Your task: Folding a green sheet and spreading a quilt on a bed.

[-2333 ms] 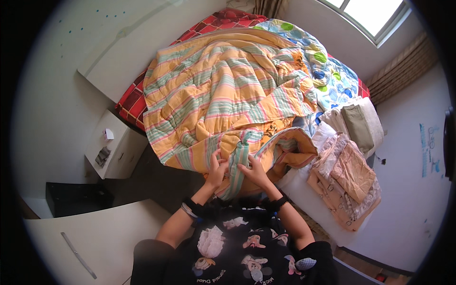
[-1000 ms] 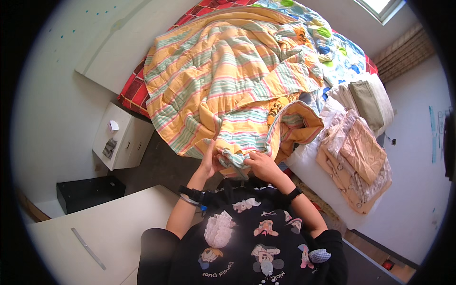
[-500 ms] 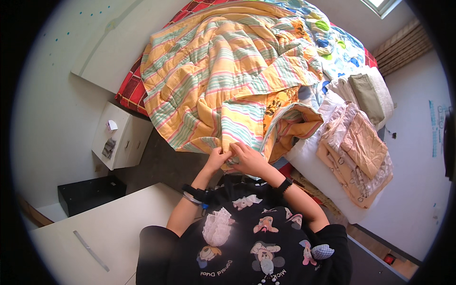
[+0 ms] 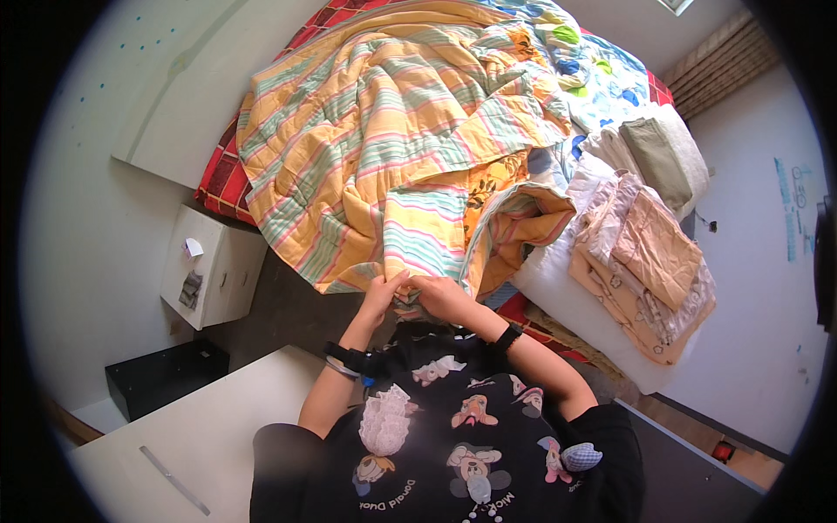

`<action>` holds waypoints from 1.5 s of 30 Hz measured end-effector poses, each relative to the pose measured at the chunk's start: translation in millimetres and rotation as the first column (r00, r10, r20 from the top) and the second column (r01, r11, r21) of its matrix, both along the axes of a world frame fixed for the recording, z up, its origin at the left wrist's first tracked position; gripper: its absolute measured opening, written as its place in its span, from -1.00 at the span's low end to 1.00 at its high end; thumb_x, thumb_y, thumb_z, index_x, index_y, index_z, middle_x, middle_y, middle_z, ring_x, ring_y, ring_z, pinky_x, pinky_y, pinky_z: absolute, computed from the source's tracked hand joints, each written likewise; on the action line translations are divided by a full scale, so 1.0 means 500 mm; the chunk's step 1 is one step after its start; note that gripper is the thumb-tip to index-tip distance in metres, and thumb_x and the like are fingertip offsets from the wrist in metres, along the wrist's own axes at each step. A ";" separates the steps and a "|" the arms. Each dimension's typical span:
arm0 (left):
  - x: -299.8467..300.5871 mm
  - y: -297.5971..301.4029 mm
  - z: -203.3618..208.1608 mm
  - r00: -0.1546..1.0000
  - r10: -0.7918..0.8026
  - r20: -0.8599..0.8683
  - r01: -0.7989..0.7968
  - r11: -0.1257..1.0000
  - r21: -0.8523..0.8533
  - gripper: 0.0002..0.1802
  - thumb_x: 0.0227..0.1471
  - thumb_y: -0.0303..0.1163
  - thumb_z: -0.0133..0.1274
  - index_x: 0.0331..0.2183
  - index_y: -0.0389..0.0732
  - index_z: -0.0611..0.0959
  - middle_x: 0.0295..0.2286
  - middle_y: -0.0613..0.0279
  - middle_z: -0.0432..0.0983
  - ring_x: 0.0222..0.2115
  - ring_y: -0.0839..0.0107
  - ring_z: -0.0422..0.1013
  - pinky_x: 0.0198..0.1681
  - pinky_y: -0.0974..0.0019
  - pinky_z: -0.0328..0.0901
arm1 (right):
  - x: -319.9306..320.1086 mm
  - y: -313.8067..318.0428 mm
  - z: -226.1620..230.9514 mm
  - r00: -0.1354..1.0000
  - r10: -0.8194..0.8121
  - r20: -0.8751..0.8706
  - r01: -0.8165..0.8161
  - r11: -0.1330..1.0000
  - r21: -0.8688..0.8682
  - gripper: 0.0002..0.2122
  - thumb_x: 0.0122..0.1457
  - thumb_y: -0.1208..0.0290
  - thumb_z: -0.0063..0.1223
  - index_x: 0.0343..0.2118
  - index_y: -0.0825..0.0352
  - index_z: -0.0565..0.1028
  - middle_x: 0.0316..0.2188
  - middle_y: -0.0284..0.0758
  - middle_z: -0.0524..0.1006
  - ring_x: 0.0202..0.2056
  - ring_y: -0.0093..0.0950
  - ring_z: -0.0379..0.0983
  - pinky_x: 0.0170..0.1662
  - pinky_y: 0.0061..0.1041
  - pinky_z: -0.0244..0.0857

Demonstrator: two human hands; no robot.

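A quilt (image 4: 349, 131) with yellow, green and pink stripes lies rumpled over the bed, its near edge hanging toward me. My left hand (image 4: 381, 295) pinches this edge close in front of my body. Beside it, almost touching, my right hand (image 4: 438, 296) grips the same edge with curled fingers. Between the hands and the bed the striped cloth is drawn fairly smooth. To the right of my right hand, a fold turns back and shows an orange patterned side (image 4: 493, 185). The fingertips are partly hidden in the cloth.
Folded peach bedclothes (image 4: 649, 261) lie on a white pad at the right, with a grey-green folded cloth (image 4: 656, 157) beyond. A blue-and-white bedspread (image 4: 602, 74) covers the far right. At the left stand a white nightstand (image 4: 231, 270), a black box (image 4: 166, 375) and a white cabinet (image 4: 218, 436).
Both hands remain on the quilt's edge, close together, with my right hand's fingers now more curled. The whole view has shifted a little, so the bed appears further left.
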State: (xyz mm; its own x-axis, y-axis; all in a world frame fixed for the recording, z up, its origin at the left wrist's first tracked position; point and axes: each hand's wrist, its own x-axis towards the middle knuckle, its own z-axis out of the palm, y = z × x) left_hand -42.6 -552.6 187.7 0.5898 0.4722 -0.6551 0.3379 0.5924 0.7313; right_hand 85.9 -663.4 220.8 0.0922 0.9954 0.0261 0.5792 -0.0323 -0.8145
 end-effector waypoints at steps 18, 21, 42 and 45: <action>0.049 -0.008 0.174 0.919 -0.341 0.200 0.290 0.925 0.246 -0.59 0.01 -0.39 -0.06 -0.08 -0.24 0.32 -0.34 0.26 0.37 -0.40 0.60 0.33 -0.31 0.54 0.24 | 0.035 0.001 0.100 0.922 -0.364 0.128 0.352 0.930 0.108 -0.51 -0.20 0.63 -0.05 -0.08 0.34 0.24 -0.35 -0.11 0.41 -0.36 -0.14 0.37 -0.36 -0.33 0.28; 0.032 -0.013 0.172 0.900 -0.333 0.282 0.169 0.862 0.478 -0.49 -0.01 -0.43 -0.05 0.01 -0.16 0.24 -0.24 0.18 0.32 -0.36 0.54 0.34 -0.26 0.49 0.25 | 0.059 -0.009 0.086 0.906 -0.411 0.106 0.410 0.912 0.032 -0.68 -0.02 0.38 0.06 -0.19 0.35 0.33 -0.44 -0.07 0.44 -0.37 -0.10 0.38 -0.38 -0.34 0.26; 0.009 -0.099 -0.127 0.623 -0.608 -0.492 0.781 0.451 0.433 0.40 -0.52 0.22 0.20 0.12 -0.16 -0.32 0.11 -0.18 -0.38 0.11 -0.13 -0.23 0.04 -0.20 -0.16 | 0.424 0.077 0.504 0.564 -0.585 -0.583 0.737 0.675 0.037 -0.76 -0.02 0.53 0.05 -0.25 0.41 0.39 -0.37 -0.31 0.45 -0.39 -0.50 0.41 -0.35 -0.56 0.32; 0.095 -0.157 -0.118 0.589 -0.568 -0.576 0.807 0.374 0.456 0.36 -0.49 0.29 0.12 0.11 -0.28 -0.24 0.09 -0.28 -0.38 0.09 -0.18 -0.20 0.00 -0.30 -0.17 | 0.489 0.083 0.555 0.587 -0.534 -0.608 0.707 0.704 0.064 -0.74 0.00 0.52 0.03 -0.22 0.42 0.36 -0.36 -0.29 0.44 -0.37 -0.50 0.41 -0.34 -0.56 0.32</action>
State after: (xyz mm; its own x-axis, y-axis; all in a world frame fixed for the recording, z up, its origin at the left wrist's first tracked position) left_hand 5.0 -631.3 128.9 0.7569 0.3221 -0.5687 0.6453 -0.5062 0.5721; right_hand 330.4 -621.9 498.1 0.7685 0.6392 0.0287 -0.0033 0.0488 -0.9988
